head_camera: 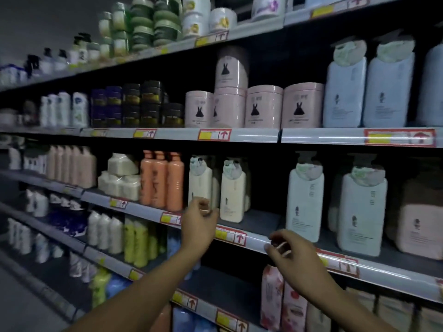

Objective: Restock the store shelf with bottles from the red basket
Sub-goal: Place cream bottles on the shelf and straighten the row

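Observation:
Both my hands are raised in front of the middle shelf (254,239). My left hand (199,224) hovers with loosely curled fingers just in front of a cream pump bottle (200,182) and holds nothing. Beside that bottle stands a second cream pump bottle (233,195). My right hand (291,257) hangs near the shelf's price rail, its fingers loosely curled and empty. A bare stretch of shelf lies between the cream bottles and a pale green bottle (304,200). The red basket is out of view.
Orange bottles (161,180) stand left of the cream ones. Pink tubs (261,107) and pale blue bottles (366,92) fill the shelf above. Pink refill pouches (272,298) sit on the shelf below. The aisle floor runs along the lower left.

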Demonstrator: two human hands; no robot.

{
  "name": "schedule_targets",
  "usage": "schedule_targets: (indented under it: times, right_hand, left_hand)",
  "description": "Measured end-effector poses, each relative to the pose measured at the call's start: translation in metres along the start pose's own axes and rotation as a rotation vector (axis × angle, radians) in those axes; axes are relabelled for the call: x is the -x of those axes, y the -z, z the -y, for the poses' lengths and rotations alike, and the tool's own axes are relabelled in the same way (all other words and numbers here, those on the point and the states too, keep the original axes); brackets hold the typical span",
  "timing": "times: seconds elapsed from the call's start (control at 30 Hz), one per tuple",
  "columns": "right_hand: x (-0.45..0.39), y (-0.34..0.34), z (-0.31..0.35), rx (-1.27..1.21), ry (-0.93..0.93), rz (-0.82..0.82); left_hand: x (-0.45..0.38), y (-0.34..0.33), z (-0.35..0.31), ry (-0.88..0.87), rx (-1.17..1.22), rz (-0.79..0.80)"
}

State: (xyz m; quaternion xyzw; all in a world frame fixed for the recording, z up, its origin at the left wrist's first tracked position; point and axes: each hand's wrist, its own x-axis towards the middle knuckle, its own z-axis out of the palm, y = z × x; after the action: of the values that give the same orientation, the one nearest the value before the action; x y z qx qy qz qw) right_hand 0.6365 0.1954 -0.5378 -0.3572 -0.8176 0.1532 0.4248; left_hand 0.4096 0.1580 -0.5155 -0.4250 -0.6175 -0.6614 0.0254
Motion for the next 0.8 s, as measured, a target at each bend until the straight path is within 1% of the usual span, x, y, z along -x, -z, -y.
schedule_targets:
  times: [0.1,0.17,0.37,0.47,0.53,0.63,0.8]
  right_hand:
    - [-0.035,-0.038,0.008,-0.012,-0.021,-0.022]
    - [-0.058,-0.060,0.012,-0.038,-0.052,-0.069]
    - [-0.124,-0.102,0.009,-0.098,-0.200,-0.211]
    - [-0.143,-0.117,0.002,-0.103,-0.278,-0.137]
    - [-0.150,-0.124,-0.003,-0.065,-0.298,-0.095]
    - [-0.152,-0.127,-0.004,0.013,-0.290,-0.088]
    - [-0.151,-0.129,-0.003,0.023,-0.286,-0.082]
  left_hand:
    - [-0.027,0.005,0.028,0.062,0.013,-0.037]
    - [-0.043,0.004,0.046,0.067,0.006,-0.038]
    - [-0.087,-0.019,0.079,0.053,0.002,0.015]
    - [-0.103,-0.032,0.090,-0.006,-0.036,-0.016]
    - [-0.108,-0.038,0.098,-0.018,-0.037,-0.043]
    - [-0.109,-0.043,0.107,-0.027,-0.014,-0.067]
    - [-0.109,-0.045,0.113,-0.025,0.016,-0.089]
